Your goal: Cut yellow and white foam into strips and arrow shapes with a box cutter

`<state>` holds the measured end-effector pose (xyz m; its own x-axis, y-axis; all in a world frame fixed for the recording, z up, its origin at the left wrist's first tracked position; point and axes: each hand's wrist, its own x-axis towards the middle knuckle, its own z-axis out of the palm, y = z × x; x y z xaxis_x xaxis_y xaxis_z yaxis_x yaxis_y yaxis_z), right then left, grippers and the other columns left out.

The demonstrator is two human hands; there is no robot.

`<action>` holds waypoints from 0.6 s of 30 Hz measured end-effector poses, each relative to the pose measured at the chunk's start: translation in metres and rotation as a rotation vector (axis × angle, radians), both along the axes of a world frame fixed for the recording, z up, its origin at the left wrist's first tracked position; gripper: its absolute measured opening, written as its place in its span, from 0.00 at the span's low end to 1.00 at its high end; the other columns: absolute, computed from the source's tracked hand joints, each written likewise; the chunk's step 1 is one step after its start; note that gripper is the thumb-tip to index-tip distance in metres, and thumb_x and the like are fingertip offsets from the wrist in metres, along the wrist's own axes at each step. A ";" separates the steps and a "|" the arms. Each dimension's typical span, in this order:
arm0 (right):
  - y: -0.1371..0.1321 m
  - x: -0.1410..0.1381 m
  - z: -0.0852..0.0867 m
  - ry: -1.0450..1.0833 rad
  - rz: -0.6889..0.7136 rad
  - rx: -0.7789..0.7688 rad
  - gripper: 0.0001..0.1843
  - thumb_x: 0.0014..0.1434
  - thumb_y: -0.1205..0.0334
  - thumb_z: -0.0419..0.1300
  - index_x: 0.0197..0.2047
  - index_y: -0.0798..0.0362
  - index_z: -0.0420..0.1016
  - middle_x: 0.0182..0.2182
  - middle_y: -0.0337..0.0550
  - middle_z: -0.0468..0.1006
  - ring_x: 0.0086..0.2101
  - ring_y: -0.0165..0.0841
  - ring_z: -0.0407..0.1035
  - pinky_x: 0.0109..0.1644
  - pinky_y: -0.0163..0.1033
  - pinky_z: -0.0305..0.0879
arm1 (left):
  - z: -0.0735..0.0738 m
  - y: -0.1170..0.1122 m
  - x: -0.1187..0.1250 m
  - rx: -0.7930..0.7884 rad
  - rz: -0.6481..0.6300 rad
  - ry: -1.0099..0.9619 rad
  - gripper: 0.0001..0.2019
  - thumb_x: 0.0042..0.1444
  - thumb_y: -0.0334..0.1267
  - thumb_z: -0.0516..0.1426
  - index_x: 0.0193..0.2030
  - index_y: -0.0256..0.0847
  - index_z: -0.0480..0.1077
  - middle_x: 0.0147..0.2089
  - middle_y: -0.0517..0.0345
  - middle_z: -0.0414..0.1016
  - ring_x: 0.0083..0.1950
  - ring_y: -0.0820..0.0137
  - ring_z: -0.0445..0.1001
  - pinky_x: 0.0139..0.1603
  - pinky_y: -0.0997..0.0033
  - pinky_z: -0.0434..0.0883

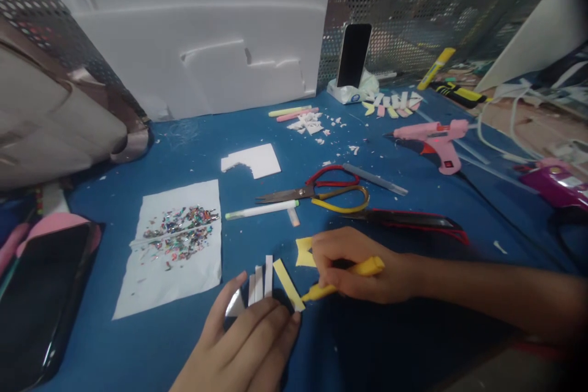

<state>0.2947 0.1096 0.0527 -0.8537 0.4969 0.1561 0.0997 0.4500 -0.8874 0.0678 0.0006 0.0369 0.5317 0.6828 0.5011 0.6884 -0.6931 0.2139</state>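
Observation:
My right hand [353, 251] is closed around a yellow marker [373, 266]. The marker's tip touches the lower end of a narrow strip [285, 278] whose upper face is yellow. My left hand [250, 340] lies flat on the blue tabletop, fingers stretched out, its fingertips at the strip's lower end. Several plain white strips [269, 275] stick out from beneath these fingers, beside a shiny pale piece [236, 304] near the thumb. A yellow cut-out piece [303, 252] lies just left of my right knuckles, partly hidden by them.
Scissors [303, 193], a white pen [261, 210] and a cutter knife [408, 219] lie beyond my hands. Glitter flakes cover a white sheet [128, 294] at left, near a phone [41, 306]. A pink glue gun [434, 131] and its cord are at right.

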 end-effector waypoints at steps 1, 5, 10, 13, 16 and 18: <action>0.000 0.000 0.000 -0.001 0.013 0.003 0.16 0.65 0.59 0.49 0.25 0.55 0.57 0.23 0.36 0.62 0.26 0.25 0.56 0.30 0.32 0.51 | 0.001 0.000 0.000 0.001 -0.001 0.003 0.11 0.64 0.32 0.53 0.49 0.42 0.74 0.42 0.63 0.78 0.49 0.73 0.73 0.71 0.52 0.47; -0.001 0.000 0.000 -0.002 0.008 0.015 0.15 0.65 0.59 0.50 0.26 0.54 0.58 0.23 0.35 0.62 0.26 0.26 0.56 0.30 0.33 0.51 | 0.002 0.000 0.000 0.000 -0.007 0.008 0.11 0.64 0.31 0.53 0.50 0.41 0.74 0.43 0.62 0.78 0.49 0.72 0.73 0.71 0.51 0.47; -0.001 0.000 -0.002 -0.010 -0.067 -0.006 0.13 0.65 0.60 0.52 0.29 0.55 0.61 0.25 0.35 0.64 0.28 0.26 0.58 0.33 0.33 0.53 | 0.000 0.001 0.001 -0.009 -0.005 0.002 0.12 0.63 0.30 0.53 0.50 0.41 0.73 0.43 0.62 0.79 0.49 0.72 0.73 0.71 0.52 0.48; -0.001 0.000 -0.001 -0.002 -0.025 -0.019 0.15 0.65 0.60 0.51 0.27 0.55 0.59 0.24 0.35 0.62 0.27 0.25 0.56 0.31 0.32 0.51 | 0.000 0.001 0.001 -0.002 -0.015 -0.003 0.12 0.64 0.30 0.53 0.49 0.41 0.74 0.43 0.62 0.79 0.49 0.72 0.73 0.71 0.51 0.47; -0.001 0.000 0.000 0.000 -0.048 -0.019 0.15 0.65 0.60 0.51 0.27 0.55 0.59 0.24 0.34 0.62 0.27 0.25 0.56 0.31 0.32 0.51 | 0.001 0.000 0.001 -0.015 -0.011 -0.009 0.11 0.63 0.31 0.53 0.49 0.41 0.74 0.43 0.62 0.79 0.49 0.72 0.73 0.71 0.51 0.47; -0.001 -0.001 0.001 -0.008 -0.077 -0.024 0.13 0.65 0.60 0.51 0.28 0.55 0.60 0.25 0.35 0.63 0.27 0.25 0.56 0.31 0.32 0.53 | 0.002 0.001 0.002 -0.016 -0.006 -0.010 0.11 0.63 0.31 0.54 0.49 0.41 0.74 0.43 0.62 0.78 0.49 0.72 0.73 0.71 0.51 0.47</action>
